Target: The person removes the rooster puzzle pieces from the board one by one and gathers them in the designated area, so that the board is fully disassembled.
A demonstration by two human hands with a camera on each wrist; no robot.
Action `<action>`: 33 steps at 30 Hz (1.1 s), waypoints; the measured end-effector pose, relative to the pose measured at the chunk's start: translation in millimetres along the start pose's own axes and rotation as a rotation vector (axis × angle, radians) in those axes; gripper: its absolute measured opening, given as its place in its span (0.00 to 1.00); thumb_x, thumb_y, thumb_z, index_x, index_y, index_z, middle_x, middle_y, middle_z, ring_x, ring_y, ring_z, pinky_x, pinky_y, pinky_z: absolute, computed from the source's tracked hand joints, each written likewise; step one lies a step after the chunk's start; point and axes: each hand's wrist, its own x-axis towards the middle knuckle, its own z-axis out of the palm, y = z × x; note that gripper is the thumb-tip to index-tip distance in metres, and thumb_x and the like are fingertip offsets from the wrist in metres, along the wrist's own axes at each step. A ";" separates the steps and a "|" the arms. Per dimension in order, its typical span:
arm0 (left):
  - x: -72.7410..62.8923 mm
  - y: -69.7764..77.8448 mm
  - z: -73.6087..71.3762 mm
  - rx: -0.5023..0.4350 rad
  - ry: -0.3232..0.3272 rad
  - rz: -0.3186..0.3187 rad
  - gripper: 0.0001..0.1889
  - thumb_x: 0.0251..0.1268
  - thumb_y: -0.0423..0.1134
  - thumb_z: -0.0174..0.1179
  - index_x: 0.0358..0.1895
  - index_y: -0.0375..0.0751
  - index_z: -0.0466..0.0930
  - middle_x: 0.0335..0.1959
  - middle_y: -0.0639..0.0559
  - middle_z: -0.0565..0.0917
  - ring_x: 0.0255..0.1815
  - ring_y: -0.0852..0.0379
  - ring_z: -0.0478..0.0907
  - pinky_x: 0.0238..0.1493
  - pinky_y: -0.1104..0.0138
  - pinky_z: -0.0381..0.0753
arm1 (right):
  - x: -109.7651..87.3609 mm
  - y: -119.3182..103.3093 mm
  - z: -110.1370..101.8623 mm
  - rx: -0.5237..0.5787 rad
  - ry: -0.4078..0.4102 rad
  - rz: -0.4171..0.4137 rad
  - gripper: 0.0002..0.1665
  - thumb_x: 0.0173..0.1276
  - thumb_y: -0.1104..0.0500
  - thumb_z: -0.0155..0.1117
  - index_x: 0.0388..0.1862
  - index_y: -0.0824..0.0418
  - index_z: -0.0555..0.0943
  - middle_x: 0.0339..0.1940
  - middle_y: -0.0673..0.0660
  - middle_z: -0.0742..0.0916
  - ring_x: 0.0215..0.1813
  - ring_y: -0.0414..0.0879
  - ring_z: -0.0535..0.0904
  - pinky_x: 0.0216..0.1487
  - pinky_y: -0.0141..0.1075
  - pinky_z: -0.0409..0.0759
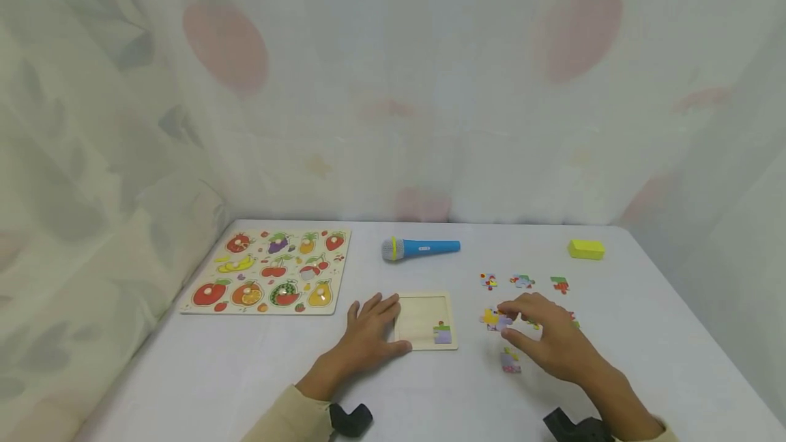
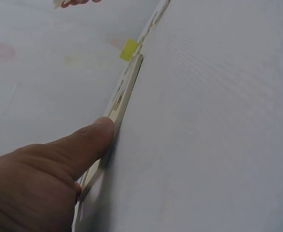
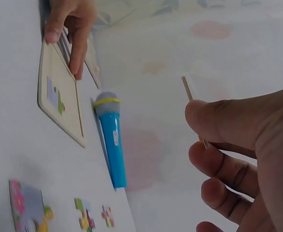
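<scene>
My right hand [image 1: 549,336] holds a jigsaw piece [image 1: 495,319] with yellow and lilac print between thumb and fingers. From the right wrist, the raised piece [image 3: 194,108] shows as a thin edge. A square wooden puzzle tray [image 1: 424,302] lies flat with one lilac-and-green piece [image 1: 442,333] in its near right corner. My left hand [image 1: 367,336] rests along the tray's left side, fingers extended, its thumb [image 2: 90,142] pressing at the rim. Below the held piece lies a pink-and-lilac piece [image 1: 510,361] on the table.
Loose pieces lie to the right, including a red-and-green one [image 1: 560,284] and a blue one [image 1: 522,281]. A blue toy microphone [image 1: 430,247] lies behind the tray. A fruit puzzle board [image 1: 264,292] is at the left, a yellow block [image 1: 586,249] at the back right.
</scene>
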 end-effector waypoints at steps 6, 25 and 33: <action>0.7 1.3 0.9 -0.005 -0.012 -0.009 0.42 0.56 0.63 0.64 0.69 0.41 0.69 0.73 0.51 0.63 0.74 0.42 0.51 0.65 0.36 0.39 | -16.4 9.1 -14.9 -0.019 0.028 -0.011 0.25 0.52 0.67 0.76 0.50 0.54 0.82 0.41 0.39 0.82 0.38 0.38 0.73 0.40 0.29 0.72; 0.8 0.2 1.1 0.003 -0.022 -0.017 0.42 0.56 0.63 0.63 0.69 0.41 0.68 0.73 0.51 0.63 0.74 0.43 0.50 0.65 0.37 0.39 | -58.4 38.2 -32.0 -0.112 -0.008 0.115 0.22 0.50 0.63 0.78 0.46 0.56 0.84 0.39 0.40 0.82 0.36 0.39 0.73 0.36 0.30 0.72; -0.2 1.4 -1.2 0.003 -0.028 -0.022 0.42 0.56 0.63 0.63 0.69 0.41 0.68 0.73 0.51 0.63 0.74 0.42 0.50 0.65 0.37 0.39 | -66.1 50.0 -26.8 -0.100 -0.136 0.259 0.18 0.55 0.58 0.75 0.46 0.53 0.85 0.39 0.36 0.82 0.37 0.36 0.71 0.35 0.34 0.74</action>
